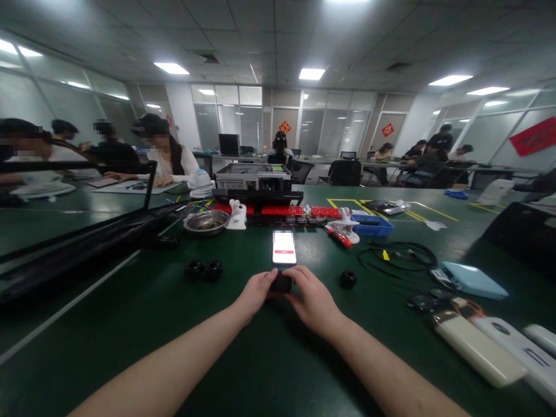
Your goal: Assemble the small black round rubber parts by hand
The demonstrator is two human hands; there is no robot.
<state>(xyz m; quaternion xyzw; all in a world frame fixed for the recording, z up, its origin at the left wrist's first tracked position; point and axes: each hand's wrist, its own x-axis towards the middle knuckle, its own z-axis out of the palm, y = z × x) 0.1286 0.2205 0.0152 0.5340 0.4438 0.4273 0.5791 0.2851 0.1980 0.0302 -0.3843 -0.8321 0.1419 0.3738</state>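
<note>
Both hands meet around a small black block-shaped object just above or on the green table. My left hand grips its left side with thumb and fingers. On the other side, my right hand curls over it from the right. Fingers hide part of the object, so its exact kind does not show. Beyond it lies a phone with a bright white screen. Two dark round lumpy pieces sit together at the left, and a similar black piece lies to the right.
Farther back stand a metal bowl, an open computer case, a red-handled screwdriver and a blue bin. At right are coiled black cables, a light-blue box and a cream-coloured device. A black frame spans the left.
</note>
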